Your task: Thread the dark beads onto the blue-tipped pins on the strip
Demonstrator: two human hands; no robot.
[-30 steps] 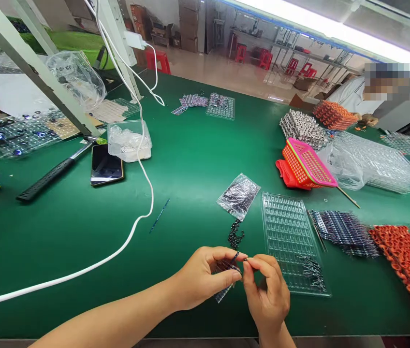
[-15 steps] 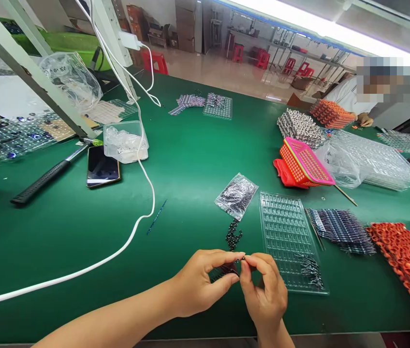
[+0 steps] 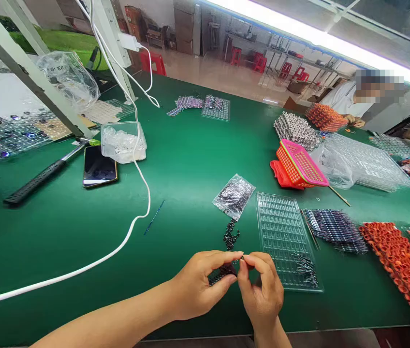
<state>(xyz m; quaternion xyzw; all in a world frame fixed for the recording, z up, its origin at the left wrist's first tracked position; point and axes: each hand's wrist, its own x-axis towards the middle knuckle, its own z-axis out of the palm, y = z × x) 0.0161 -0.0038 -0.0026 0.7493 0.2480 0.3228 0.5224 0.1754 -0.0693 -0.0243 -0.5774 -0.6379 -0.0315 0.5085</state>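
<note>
At the front of the table both my hands meet, fingertips touching. My right hand is closed in a pinch on a tiny dark bead. My left hand curves in from the left, its index fingertip against the bead and the thumb just below. Through the gap of my left hand shows a dark ridged piece; its lower part is hidden, and whether the hand grips it is unclear. Just beyond the fingers lies a scatter of loose black beads, by a clear bag of dark beads.
A clear ribbed tray with dark thin pieces lies right of my hands. Further right are blue-black strips and orange pieces. A white cable, phone and hammer lie left. A co-worker sits opposite.
The view has shifted slightly, so most things sit a little further left. My hands keep the same pinch, with the dark bead turned or moved slightly at the fingertips.
</note>
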